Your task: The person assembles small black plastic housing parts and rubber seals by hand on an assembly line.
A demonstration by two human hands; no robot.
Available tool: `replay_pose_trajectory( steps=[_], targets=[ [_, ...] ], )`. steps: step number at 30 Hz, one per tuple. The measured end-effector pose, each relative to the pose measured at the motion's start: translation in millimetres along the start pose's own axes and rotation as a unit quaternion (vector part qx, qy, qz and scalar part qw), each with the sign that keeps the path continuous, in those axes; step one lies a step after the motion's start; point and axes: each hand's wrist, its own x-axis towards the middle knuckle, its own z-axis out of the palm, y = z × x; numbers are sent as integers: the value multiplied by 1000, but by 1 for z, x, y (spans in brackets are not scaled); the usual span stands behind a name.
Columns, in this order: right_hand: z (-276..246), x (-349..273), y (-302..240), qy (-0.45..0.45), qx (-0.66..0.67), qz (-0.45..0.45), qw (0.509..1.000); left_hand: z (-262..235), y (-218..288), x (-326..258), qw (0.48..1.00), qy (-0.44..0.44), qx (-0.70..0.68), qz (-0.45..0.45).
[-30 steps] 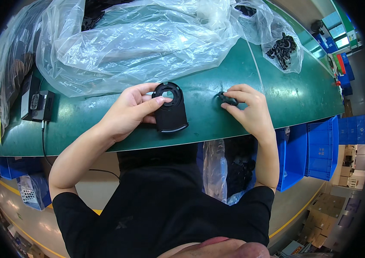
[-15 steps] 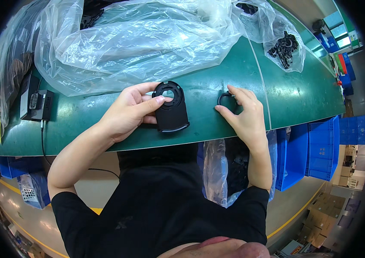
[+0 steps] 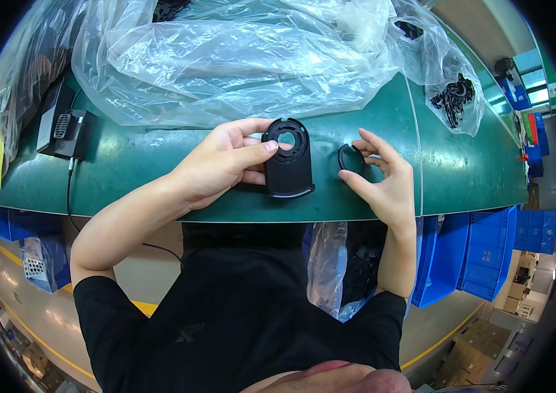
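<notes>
A black plastic plate (image 3: 288, 164) with a round hole near its top lies on the green table (image 3: 160, 164) in front of me. My left hand (image 3: 222, 164) grips its left edge, thumb pressed on the rim beside the hole. Just to the right, my right hand (image 3: 379, 177) holds a small black ring (image 3: 350, 157) between thumb and fingers, close to the table top and a short gap away from the plate.
A large crumpled clear plastic bag (image 3: 239, 59) covers the back of the table. A smaller clear bag with black parts (image 3: 451, 98) lies at the back right. A black device with a cable (image 3: 65, 128) sits at the left. Blue bins (image 3: 474, 255) stand under the table's right side.
My right hand has lifted and turned the black ring, moving it slightly left toward the plate. The left hand and plate have stayed in place.
</notes>
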Motion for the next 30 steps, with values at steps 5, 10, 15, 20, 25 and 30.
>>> replay_pose_trajectory(
  steps=[5, 10, 15, 20, 25, 30],
  targets=[
    [14, 1, -9, 4, 265, -9, 964, -3, -2, 0, 1000, -7, 5, 6],
    [31, 5, -42, 51, 229, -115, 965, -1, -2, 1, 999, -51, -16, 10],
    [44, 14, -57, 64, 37, -208, 975, -5, 0, -2, 999, -48, -4, 4],
    [47, 16, -64, 68, -32, -229, 970, -7, 0, -3, 999, -42, 16, 15],
    [46, 17, -66, 66, -44, -229, 970, -7, 0, -3, 999, -45, 14, 9],
    [46, 14, -70, 63, -57, -217, 973, -4, 0, -4, 998, -43, 37, 26]
  ],
)
